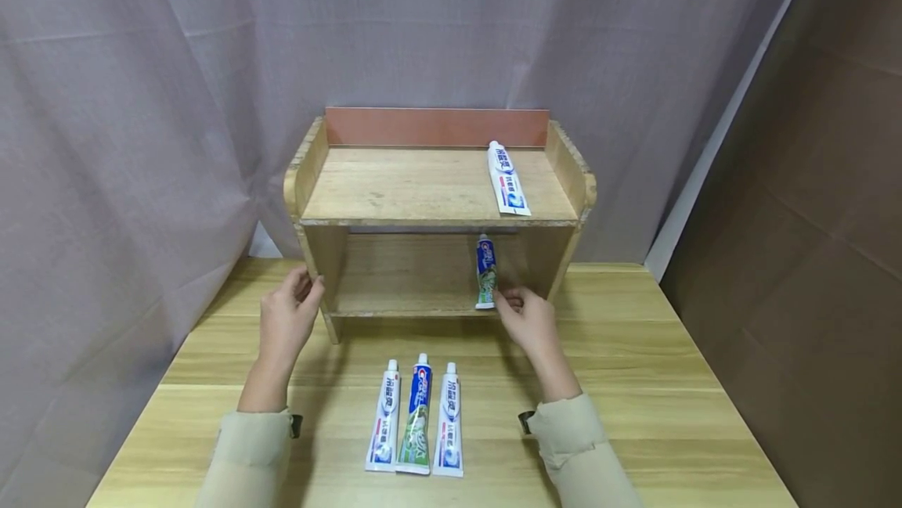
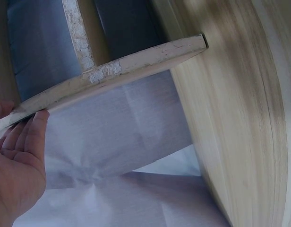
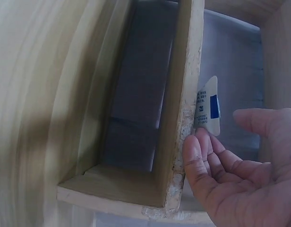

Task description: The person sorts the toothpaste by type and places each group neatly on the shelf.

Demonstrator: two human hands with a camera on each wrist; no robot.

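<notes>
nearest the person, three toothpaste tubes [image 1: 416,418] lie side by side on the wooden table [image 1: 669,383], caps pointing away, the green one between two white ones; lined up like this they are easy to pick off one at a time. just beyond them both hands reach to the small wooden shelf [image 1: 437,187]. the left hand [image 1: 287,316] rests its straight fingers against the front edge of the shelf's left side panel, which reads as steadying the unit so it does not slide. the right hand [image 1: 530,318] is at the lower board, fingers loosely spread at the crimped end of a blue and green toothpaste tube [image 1: 485,272] that lies there with its cap toward the back; the wrist view suggests the fingertips only touch the tube's end and are not pinching it, though the angle is poor. farther off, on the top board, a white toothpaste tube [image 1: 507,178] lies near the right end, and a grey curtain [image 1: 176,62] hangs behind.
</notes>
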